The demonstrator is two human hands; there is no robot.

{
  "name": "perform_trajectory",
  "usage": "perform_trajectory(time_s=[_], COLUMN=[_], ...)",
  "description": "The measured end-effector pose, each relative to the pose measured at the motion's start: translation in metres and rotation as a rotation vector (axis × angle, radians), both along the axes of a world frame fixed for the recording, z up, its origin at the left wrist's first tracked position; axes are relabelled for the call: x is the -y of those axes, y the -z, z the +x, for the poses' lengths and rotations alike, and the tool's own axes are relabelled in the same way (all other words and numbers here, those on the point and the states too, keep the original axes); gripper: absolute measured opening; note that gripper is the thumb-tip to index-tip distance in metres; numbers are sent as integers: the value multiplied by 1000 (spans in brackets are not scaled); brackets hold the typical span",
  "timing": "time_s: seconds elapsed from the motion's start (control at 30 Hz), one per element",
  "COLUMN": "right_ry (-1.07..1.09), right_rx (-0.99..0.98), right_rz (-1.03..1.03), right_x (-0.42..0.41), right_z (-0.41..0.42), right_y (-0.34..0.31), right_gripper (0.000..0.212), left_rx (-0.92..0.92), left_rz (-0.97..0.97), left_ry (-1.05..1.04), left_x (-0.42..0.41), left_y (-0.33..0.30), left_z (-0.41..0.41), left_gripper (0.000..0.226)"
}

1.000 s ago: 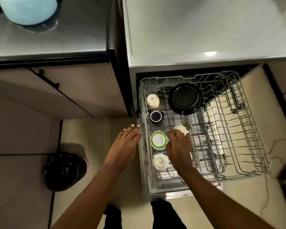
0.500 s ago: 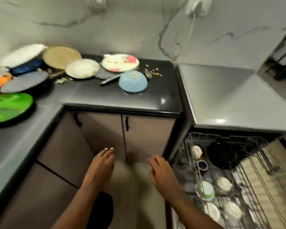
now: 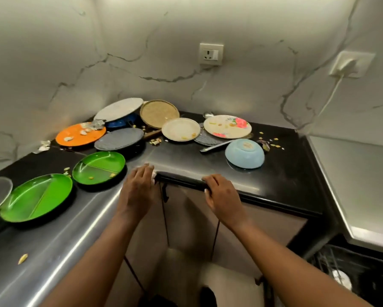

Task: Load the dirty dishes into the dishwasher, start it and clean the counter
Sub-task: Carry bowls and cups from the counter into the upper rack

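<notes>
Counter (image 3: pixel 186 160): black, L-shaped, wrapping an inside corner; glossy, reflecting light along the front edge.
Walls: pale marble-look panels with dark veins; socket (image 3: pixel 211 54) on the back wall, second socket (image 3: pixel 351 64) to the right with a white cable hanging from it.
Adjacent top: grey appliance top (image 3: pixel 358 180) at right, level with the counter.
Dishwasher rack (image 3: pixel 350 275): lower right corner, dim, pulled out; a pale dish visible inside, rest too dark to tell.
Left hand (image 3: pixel 138 189): fingers straight and together, palm down, fingertips over the counter's inner corner edge; holding nothing.
Right hand (image 3: pixel 222 194): fingers loosely bent at the counter's front edge, holding nothing; contact with the edge cannot be told.
Green divided plates: large one (image 3: pixel 36 197) near the left edge, smaller one (image 3: pixel 98 167) just beside it, crumbs in the smaller.
Orange plate (image 3: pixel 81 134): far left corner, scraps and crumpled foil on it.
Grey plate (image 3: pixel 119 138): between orange plate and cream plate.
Back corner stack: white plate (image 3: pixel 119 109) tilted over a blue dish (image 3: pixel 122 121); woven tan plate (image 3: pixel 159 114) leaning beside it.
Cream plate (image 3: pixel 181 129): near centre, food bits on it.
Floral plate (image 3: pixel 227 126): right of cream plate, partly over a grey mat.
Blue bowl (image 3: pixel 244 154): upside down, near the right front; utensil (image 3: pixel 216 146) just left of it.
Debris: crumbs scattered by the bowl and on the left run.
</notes>
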State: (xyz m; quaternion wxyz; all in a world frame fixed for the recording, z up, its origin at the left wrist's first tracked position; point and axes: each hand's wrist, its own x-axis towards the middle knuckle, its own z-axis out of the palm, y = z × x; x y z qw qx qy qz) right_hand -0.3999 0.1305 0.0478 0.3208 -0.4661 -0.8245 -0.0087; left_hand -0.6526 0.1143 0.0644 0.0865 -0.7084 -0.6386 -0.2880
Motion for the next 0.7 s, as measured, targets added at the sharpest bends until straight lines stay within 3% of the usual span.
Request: perform_trajectory(time_s=[0.17,0.4,0.7], right_ry=[-115,-241,-288], right_rx=[4,-10,-23], right_rz=[7,-62,-89], right_x=[-80,-211,-352], right_z=[-28,-56,-116], right_y=[6,18,0], right_gripper=[34,35,31], left_rx=[23,18,70], left_rz=[-79,-162,-134], left_ry=[-172,-291,-370], left_x=[-63,-176,-298], left_y=[13,30,-3], left_z=[-35,-66,-100], left_gripper=[54,44,27])
